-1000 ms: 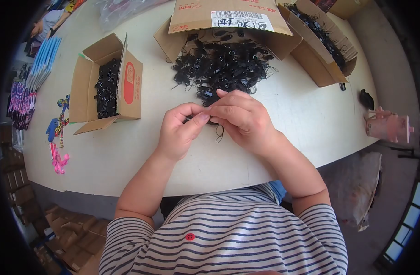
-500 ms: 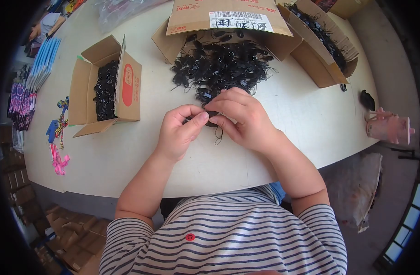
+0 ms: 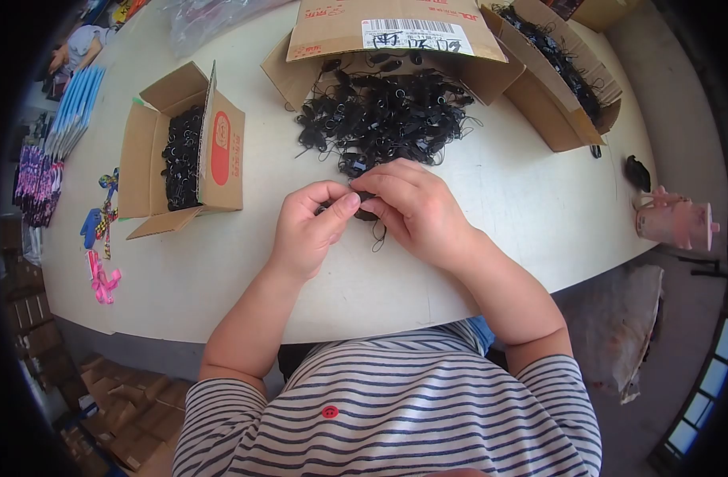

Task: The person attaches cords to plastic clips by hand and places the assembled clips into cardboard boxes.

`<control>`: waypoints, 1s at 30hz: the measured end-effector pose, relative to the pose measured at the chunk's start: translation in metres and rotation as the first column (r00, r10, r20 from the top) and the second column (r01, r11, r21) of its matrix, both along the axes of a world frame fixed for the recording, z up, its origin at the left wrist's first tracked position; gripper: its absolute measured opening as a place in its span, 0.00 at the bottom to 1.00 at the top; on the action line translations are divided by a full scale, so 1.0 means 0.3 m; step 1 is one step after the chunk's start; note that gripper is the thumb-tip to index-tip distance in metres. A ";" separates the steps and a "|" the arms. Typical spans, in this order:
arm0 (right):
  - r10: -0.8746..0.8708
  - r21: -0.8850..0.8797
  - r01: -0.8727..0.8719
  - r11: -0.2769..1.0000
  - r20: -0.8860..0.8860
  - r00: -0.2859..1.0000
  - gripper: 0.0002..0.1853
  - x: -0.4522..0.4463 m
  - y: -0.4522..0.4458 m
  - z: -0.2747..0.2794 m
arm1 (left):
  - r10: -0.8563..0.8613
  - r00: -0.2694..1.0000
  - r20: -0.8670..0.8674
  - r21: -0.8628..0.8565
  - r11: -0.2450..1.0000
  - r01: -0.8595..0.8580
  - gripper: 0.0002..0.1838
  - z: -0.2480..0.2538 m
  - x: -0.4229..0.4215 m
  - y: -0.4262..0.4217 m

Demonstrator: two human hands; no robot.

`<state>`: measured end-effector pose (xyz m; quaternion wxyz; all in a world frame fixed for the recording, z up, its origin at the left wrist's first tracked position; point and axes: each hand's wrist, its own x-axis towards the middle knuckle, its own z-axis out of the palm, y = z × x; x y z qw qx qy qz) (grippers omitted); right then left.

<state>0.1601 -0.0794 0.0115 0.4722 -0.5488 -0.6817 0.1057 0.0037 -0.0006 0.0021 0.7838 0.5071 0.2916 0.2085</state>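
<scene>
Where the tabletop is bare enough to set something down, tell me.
Bare table lies between the right hand and the pink cup, and between the red-oval box and the left hand. It is crowded straight ahead, where black parts pile by the big carton.

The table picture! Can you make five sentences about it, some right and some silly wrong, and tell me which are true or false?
1. The left hand and right hand hold a black piece. True.
2. Both hands are inside the big box. False: they are outside it, in front of the black heap.
3. A label on cardboard has a barcode. True.
4. The person wears plain clothes. False: the shirt is striped.
5. The shirt has a round red badge. True.
</scene>
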 end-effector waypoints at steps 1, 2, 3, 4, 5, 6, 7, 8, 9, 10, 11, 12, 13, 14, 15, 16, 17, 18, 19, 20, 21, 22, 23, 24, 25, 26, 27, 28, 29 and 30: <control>-0.001 0.008 0.001 1.000 0.001 1.000 0.13 -0.002 -0.001 -0.001 | -0.003 1.000 0.001 0.000 1.000 0.003 0.07 -0.001 0.000 0.000; -0.002 0.016 0.002 1.000 0.002 1.000 0.13 -0.003 -0.001 -0.002 | -0.006 1.000 0.002 -0.001 1.000 0.006 0.07 -0.001 -0.001 0.000; -0.003 0.024 0.003 1.000 0.004 1.000 0.14 -0.004 -0.002 -0.002 | -0.008 1.000 0.002 0.005 1.000 0.008 0.07 0.001 -0.002 -0.001; -0.001 0.033 0.001 0.999 0.002 1.000 0.14 -0.005 -0.003 -0.001 | -0.010 1.000 0.002 0.011 1.000 0.010 0.06 0.005 -0.003 -0.001; 0.001 0.041 -0.001 0.999 0.000 1.000 0.14 -0.005 -0.004 0.003 | -0.012 1.000 0.002 0.016 1.000 0.012 0.06 0.006 -0.003 -0.002; 0.004 0.049 -0.004 0.999 -0.002 1.000 0.14 -0.006 -0.005 0.005 | -0.012 1.000 0.011 0.020 1.000 0.012 0.06 0.005 -0.005 -0.002; -0.002 0.063 0.001 0.998 0.009 1.000 0.14 -0.007 -0.006 0.006 | -0.013 1.000 0.019 0.023 1.000 0.013 0.06 0.004 -0.007 -0.002; -0.007 0.078 0.006 0.997 0.020 1.000 0.14 -0.008 -0.005 0.006 | -0.013 1.000 0.028 0.027 1.000 0.013 0.06 0.003 -0.008 -0.002; -0.013 0.092 0.010 0.996 0.031 0.999 0.14 -0.010 -0.005 0.007 | -0.013 0.999 0.033 0.027 1.000 0.012 0.06 0.003 -0.008 -0.002; -0.013 0.100 0.010 0.995 0.034 0.999 0.15 -0.010 -0.005 0.006 | -0.012 0.999 0.037 0.027 1.000 0.011 0.06 0.004 -0.008 -0.003; -0.014 0.109 0.009 0.994 0.037 0.999 0.15 -0.011 -0.006 0.005 | -0.011 0.999 0.042 0.028 1.000 0.010 0.06 0.005 -0.009 -0.003; -0.014 0.118 0.009 0.993 0.041 0.999 0.15 -0.011 -0.006 0.004 | -0.009 0.999 0.044 0.029 1.000 0.008 0.06 0.005 -0.009 -0.004; -0.018 0.126 0.012 0.992 0.047 0.999 0.15 -0.012 -0.005 0.002 | -0.008 0.999 0.047 0.030 1.000 0.007 0.06 0.004 -0.009 -0.004; -0.023 0.135 0.015 0.991 0.054 0.998 0.15 -0.012 -0.005 -0.001 | -0.007 0.999 0.049 0.032 0.999 0.005 0.06 0.003 -0.010 -0.005; -0.027 0.143 0.018 0.990 0.060 0.998 0.16 -0.011 -0.005 -0.003 | 0.003 0.999 0.047 0.051 0.999 -0.005 0.06 0.006 -0.010 -0.006; -0.028 0.135 0.018 0.991 0.068 0.997 0.16 -0.010 -0.006 -0.003 | 0.012 0.999 0.044 0.070 0.997 -0.015 0.07 0.009 -0.010 -0.008; -0.028 0.126 0.018 0.992 0.076 0.997 0.16 -0.008 -0.007 -0.004 | 0.021 0.999 0.041 0.089 0.996 -0.025 0.08 0.011 -0.009 -0.010; -0.028 0.118 0.018 0.993 0.083 0.996 0.16 -0.007 -0.008 -0.004 | 0.030 0.999 0.035 0.123 0.992 -0.034 0.08 0.011 -0.008 -0.011; -0.027 0.121 0.016 0.992 0.087 0.996 0.16 -0.006 -0.008 -0.004 | 0.038 0.999 0.030 0.158 0.987 -0.043 0.08 0.011 -0.007 -0.012; -0.026 0.124 0.015 0.992 0.092 0.995 0.15 -0.006 -0.007 -0.003 | 0.048 0.999 0.025 0.192 0.980 -0.052 0.08 0.011 -0.006 -0.013; -0.026 0.127 0.013 0.992 0.096 0.995 0.15 -0.006 -0.007 -0.003 | 0.048 0.999 0.022 0.211 0.976 -0.051 0.07 0.011 -0.004 -0.015; -0.025 0.130 0.013 0.991 0.096 0.995 0.15 -0.007 -0.008 -0.001 | 0.048 0.999 0.019 0.230 0.972 -0.051 0.07 0.012 -0.003 -0.016; -0.025 0.134 0.012 0.991 0.097 0.995 0.15 -0.008 -0.009 0.001 | 0.048 0.999 0.017 0.249 0.967 -0.050 0.06 0.012 -0.002 -0.016; -0.025 0.138 0.011 0.990 0.097 0.995 0.15 -0.009 -0.009 0.002 | 0.042 0.999 0.020 0.232 0.972 -0.045 0.06 0.012 -0.003 -0.016; -0.024 0.136 0.011 0.991 0.096 0.995 0.15 -0.010 -0.009 0.002 | 0.036 0.999 0.022 0.215 0.976 -0.040 0.06 0.012 -0.005 -0.015; -0.024 0.135 0.011 0.991 0.095 0.995 0.15 -0.010 -0.009 0.002 | 0.031 0.999 0.025 0.198 0.979 -0.035 0.06 0.011 -0.006 -0.014; -0.023 0.134 0.010 0.991 0.093 0.995 0.15 -0.010 -0.009 0.001 | 0.021 0.999 0.028 0.165 0.986 -0.025 0.07 0.008 -0.010 -0.012; -0.021 0.134 0.010 0.991 0.086 0.996 0.15 -0.010 -0.009 0.002 | 0.011 0.999 0.031 0.131 0.991 -0.015 0.07 0.004 -0.014 -0.009; -0.019 0.135 0.008 0.991 0.078 0.997 0.15 -0.008 -0.007 0.002 | 0.003 0.999 0.035 0.097 0.995 -0.006 0.08 0.002 -0.017 -0.007; -0.016 0.135 0.007 0.991 0.070 0.997 0.15 -0.007 -0.006 0.002 | 0.014 0.999 0.047 0.076 0.997 -0.018 0.08 0.006 -0.014 -0.008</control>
